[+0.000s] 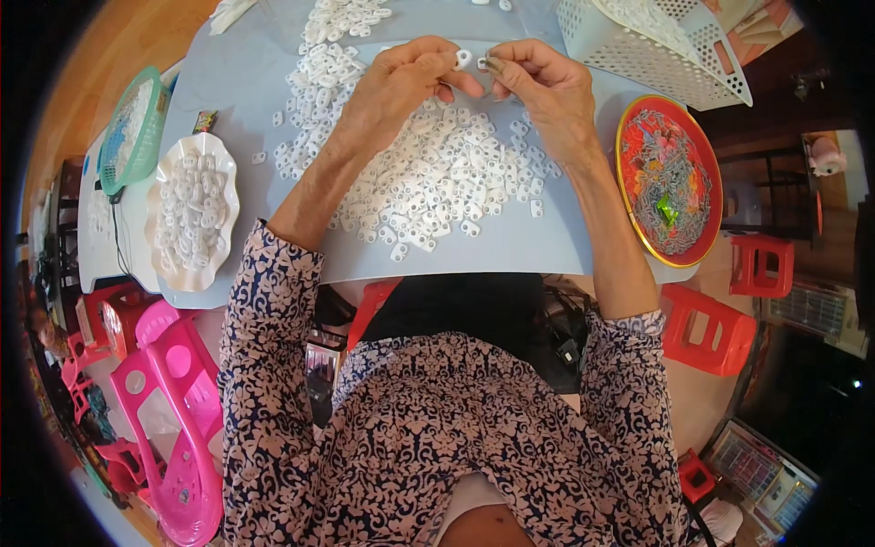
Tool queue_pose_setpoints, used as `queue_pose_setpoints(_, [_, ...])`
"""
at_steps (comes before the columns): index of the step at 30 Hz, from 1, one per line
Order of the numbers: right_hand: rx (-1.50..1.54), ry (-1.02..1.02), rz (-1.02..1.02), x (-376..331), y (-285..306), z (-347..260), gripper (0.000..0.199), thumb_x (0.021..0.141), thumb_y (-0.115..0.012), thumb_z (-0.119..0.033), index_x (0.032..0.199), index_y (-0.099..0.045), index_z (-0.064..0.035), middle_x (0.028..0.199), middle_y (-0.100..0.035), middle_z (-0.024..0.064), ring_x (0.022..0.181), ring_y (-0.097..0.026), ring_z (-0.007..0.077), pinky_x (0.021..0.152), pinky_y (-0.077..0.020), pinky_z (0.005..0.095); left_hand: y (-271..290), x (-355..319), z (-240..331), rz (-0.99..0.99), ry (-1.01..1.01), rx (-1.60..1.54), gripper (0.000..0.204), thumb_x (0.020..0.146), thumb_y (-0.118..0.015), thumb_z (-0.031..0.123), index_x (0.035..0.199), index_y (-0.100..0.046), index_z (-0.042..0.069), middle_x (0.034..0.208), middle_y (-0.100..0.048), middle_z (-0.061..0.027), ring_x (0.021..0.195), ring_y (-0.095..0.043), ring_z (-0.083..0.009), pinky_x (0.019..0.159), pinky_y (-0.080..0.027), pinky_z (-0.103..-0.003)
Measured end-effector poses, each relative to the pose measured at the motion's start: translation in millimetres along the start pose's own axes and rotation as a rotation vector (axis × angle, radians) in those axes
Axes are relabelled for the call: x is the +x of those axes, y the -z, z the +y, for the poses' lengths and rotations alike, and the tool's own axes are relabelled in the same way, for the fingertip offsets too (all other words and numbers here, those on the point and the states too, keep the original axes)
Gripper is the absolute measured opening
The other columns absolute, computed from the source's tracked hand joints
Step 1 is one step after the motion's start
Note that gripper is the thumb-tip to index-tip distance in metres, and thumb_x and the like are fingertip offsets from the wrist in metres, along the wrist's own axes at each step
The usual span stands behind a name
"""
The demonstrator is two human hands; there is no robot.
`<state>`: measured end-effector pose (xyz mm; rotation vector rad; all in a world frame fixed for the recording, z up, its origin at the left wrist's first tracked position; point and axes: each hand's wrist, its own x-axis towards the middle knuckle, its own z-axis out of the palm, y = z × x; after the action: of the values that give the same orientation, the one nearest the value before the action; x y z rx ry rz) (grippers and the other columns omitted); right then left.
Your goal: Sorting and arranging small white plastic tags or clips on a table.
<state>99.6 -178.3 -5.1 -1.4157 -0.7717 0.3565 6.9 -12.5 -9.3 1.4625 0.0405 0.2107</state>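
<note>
My left hand (398, 87) pinches a small white plastic piece (463, 59) with a hole in it, between thumb and fingers. Close beside it, my right hand (554, 98) is closed at the fingertips on a tiny part (483, 64), light with a dark spot; its kind is too small to make out. The two parts are nearly touching. Below both hands spreads a loose heap of white plastic pieces (442, 178) with holes, lying on the pale blue-grey table (301, 246).
A scalloped white dish (169, 264) of white pieces stands left, near a green basket (146, 159). A gold-rimmed red tray (629, 214) of thin grey parts lies right, below a perforated white basket (620, 50). Pink chair (173, 438) and red stool (706, 333) flank the table.
</note>
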Motion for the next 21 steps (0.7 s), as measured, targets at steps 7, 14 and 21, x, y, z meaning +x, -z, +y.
queue_pose_setpoints(7, [0.042,-0.007,0.005,0,-2,-1,0.011,0.086,-0.063,-0.008,0.093,-0.066,0.0003,0.077,-0.065,0.0028,0.071,-0.06,0.0074,0.066,-0.0497,0.0209,1,0,-8,0.032,-0.006,0.012,0.023,0.091,-0.052,0.017,0.098,-0.065,-0.001,0.08,-0.066,-0.0081,0.069,-0.057,-0.0108,0.066,-0.046,-0.023])
queue_pose_setpoints(14, [0.045,-0.03,0.011,-1,-5,-2,0.01,0.087,-0.062,-0.008,0.093,-0.065,0.0001,0.082,-0.067,0.0056,0.074,-0.063,0.0093,0.069,-0.0515,0.0214,-6,-1,-12,0.074,-0.04,0.065,0.024,0.089,-0.056,0.017,0.103,-0.065,0.0,0.077,-0.066,-0.0061,0.07,-0.056,-0.0087,0.066,-0.046,-0.023])
queue_pose_setpoints(21, [0.114,0.011,-0.027,0,-7,2,0.01,0.088,-0.061,-0.005,0.094,-0.064,0.0017,0.084,-0.067,0.007,0.078,-0.065,0.0116,0.07,-0.052,0.0222,-4,-2,-12,0.076,-0.152,0.173,0.022,0.09,-0.056,0.02,0.102,-0.065,0.004,0.087,-0.067,-0.0063,0.078,-0.057,-0.0091,0.073,-0.046,-0.024])
